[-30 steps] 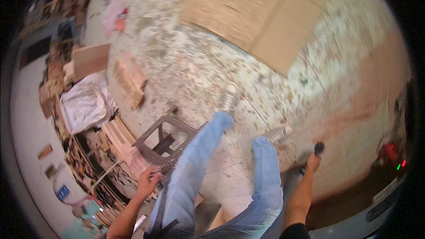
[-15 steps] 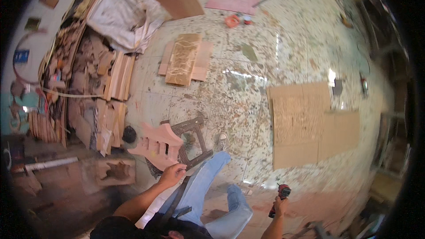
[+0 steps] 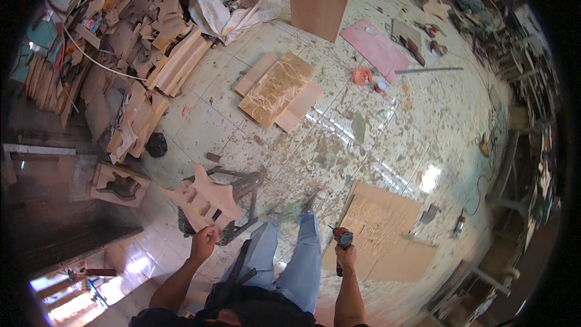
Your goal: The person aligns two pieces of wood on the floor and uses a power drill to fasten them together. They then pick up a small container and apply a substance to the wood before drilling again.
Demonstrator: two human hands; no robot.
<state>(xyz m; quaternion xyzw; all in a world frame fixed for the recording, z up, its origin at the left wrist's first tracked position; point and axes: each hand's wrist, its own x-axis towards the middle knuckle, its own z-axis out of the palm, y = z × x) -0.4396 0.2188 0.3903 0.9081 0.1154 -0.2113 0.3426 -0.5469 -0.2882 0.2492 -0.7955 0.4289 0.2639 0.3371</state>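
Observation:
A pale wooden electric guitar body (image 3: 200, 198) with cut-out cavities lies on a dark stool (image 3: 245, 189) in front of my left leg. My left hand (image 3: 204, 240) is at the near edge of the body, its fingers curled together. Whether they grip that edge or a small piece is too small to tell. On the right, my right hand (image 3: 346, 258) is wrapped around the handle of a red and black cordless drill (image 3: 343, 237). The drill is held above the floor, beside my right knee, with its nose toward the left.
Cardboard sheets (image 3: 399, 254) lie on the floor at right. Farther out are stacked boards (image 3: 278, 89), an orange ring (image 3: 362, 75) and a pink sheet (image 3: 376, 48). Wood offcuts (image 3: 130, 30) heap at far left. A board with a dark shaped recess (image 3: 121, 186) rests left of the stool.
The view has turned, shifting the floor and piles. My right hand has brought the drill inward from the far right, closer to my knee. My left hand remains by the guitar body.

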